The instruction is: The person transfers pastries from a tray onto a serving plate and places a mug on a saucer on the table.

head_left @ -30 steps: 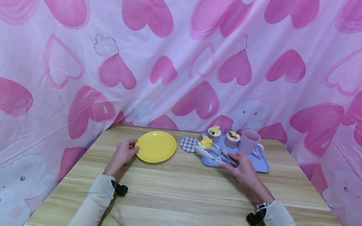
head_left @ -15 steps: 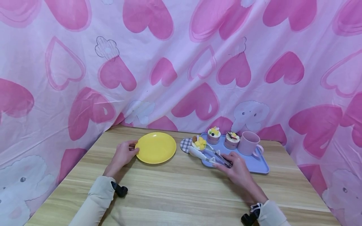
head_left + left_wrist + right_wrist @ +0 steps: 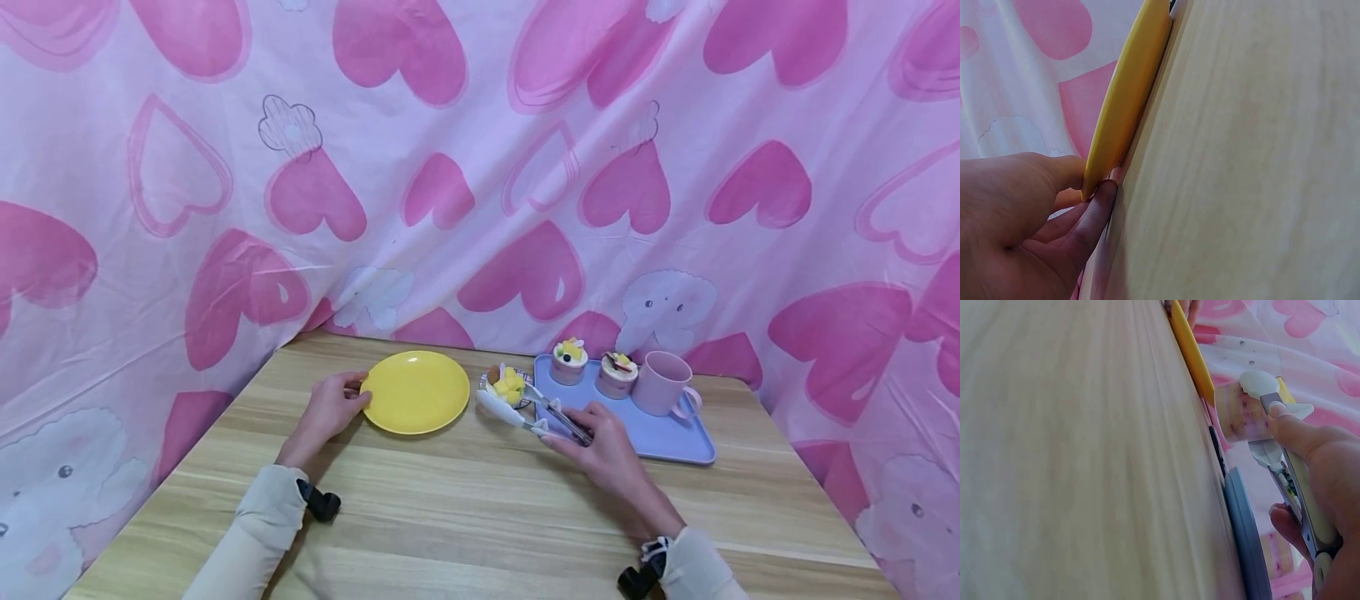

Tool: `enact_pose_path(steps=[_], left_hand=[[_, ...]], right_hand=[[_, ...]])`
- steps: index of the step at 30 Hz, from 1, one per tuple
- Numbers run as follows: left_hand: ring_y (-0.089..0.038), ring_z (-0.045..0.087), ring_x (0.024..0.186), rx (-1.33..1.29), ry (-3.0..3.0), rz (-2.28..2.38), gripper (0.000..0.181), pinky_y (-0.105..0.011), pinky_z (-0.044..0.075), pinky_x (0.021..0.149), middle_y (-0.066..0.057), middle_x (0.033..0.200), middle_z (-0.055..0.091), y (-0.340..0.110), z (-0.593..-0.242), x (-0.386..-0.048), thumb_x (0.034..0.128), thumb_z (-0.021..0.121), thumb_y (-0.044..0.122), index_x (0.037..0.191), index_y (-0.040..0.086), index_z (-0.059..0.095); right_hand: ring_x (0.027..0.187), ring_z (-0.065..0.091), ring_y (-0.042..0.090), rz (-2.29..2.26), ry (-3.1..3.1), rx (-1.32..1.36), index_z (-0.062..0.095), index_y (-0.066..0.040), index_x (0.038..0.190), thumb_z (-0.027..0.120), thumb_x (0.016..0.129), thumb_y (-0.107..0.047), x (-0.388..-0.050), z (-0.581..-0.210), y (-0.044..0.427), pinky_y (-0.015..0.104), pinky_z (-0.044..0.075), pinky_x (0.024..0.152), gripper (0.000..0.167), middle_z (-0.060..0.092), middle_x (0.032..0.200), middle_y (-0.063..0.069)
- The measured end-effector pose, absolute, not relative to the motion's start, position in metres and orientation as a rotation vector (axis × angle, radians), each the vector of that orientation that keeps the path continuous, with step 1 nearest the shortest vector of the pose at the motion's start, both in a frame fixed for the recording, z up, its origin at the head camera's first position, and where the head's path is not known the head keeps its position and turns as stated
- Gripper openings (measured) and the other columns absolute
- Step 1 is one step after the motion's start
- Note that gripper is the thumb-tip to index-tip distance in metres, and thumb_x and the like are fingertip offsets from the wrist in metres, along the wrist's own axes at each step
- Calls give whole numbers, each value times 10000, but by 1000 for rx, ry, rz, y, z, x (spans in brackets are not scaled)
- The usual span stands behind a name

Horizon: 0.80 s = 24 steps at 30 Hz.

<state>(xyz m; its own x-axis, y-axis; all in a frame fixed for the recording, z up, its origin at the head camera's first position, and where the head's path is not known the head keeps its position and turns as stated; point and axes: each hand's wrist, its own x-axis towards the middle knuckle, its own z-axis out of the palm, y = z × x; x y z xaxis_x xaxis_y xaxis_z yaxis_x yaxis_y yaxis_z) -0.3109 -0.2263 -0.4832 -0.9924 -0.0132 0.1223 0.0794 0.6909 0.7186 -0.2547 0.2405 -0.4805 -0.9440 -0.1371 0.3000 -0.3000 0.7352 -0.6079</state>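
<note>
We see blue tray (image 3: 678,440) on tabletop (image 3: 450,517), bearing pink mug (image 3: 658,387) at tray's right part, middle cake (image 3: 617,387) touching or just beside mug, berry-dotted cake (image 3: 567,372) at tray's far left corner. Mug's contents: we cannot tell. Our right hand (image 3: 600,446): grip round tongs (image 3: 567,422); tongs clasp yellow-fruit cake (image 3: 507,386), held above tabletop at plaid coaster (image 3: 527,378), just left of tray. Our left hand (image 3: 330,408): grip pinches yellow plate (image 3: 416,392) at rim farthest from tray; plate lies left of tray, past coaster.
</note>
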Motion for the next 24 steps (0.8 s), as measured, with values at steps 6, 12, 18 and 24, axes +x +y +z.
enact_pose_path(steps=[6, 12, 18, 24], left_hand=[[-379, 752, 1168, -70, -2765, -1186, 503, -501, 632, 1026, -288, 1356, 712, -228, -484, -311, 1026, 698, 108, 1491, -57, 599], [-377, 759, 1161, -78, -2756, -1194, 495, -498, 636, 1019, -289, 1342, 719, -229, -486, -313, 1023, 699, 103, 1481, -61, 608], [-370, 760, 1157, -78, -2752, -1200, 492, -491, 640, 1013, -287, 1332, 722, -228, -487, -314, 1027, 698, 109, 1480, -62, 608], [-373, 763, 1154, -84, -2742, -1205, 489, -495, 639, 1015, -290, 1327, 724, -228, -485, -312, 1026, 696, 107, 1475, -65, 611]], right_hand=[[934, 534, 188, 1057, -2708, 376, 745, -119, 1391, 911, 819, -564, -255, -481, 229, 215, 473, 690, 744, 607, 1029, 40], [926, 532, 182, 1070, -2695, 396, 739, -125, 1397, 913, 822, -554, -255, -479, 217, 211, 482, 678, 738, 613, 1030, 32], [917, 525, 179, 1077, -2688, 437, 730, -89, 1402, 912, 841, -520, -258, -479, 204, 206, 461, 669, 730, 609, 1021, 53], [891, 520, 169, 1082, -2648, 479, 738, -56, 1383, 925, 841, -482, -265, -480, 194, 206, 457, 654, 714, 605, 995, 62]])
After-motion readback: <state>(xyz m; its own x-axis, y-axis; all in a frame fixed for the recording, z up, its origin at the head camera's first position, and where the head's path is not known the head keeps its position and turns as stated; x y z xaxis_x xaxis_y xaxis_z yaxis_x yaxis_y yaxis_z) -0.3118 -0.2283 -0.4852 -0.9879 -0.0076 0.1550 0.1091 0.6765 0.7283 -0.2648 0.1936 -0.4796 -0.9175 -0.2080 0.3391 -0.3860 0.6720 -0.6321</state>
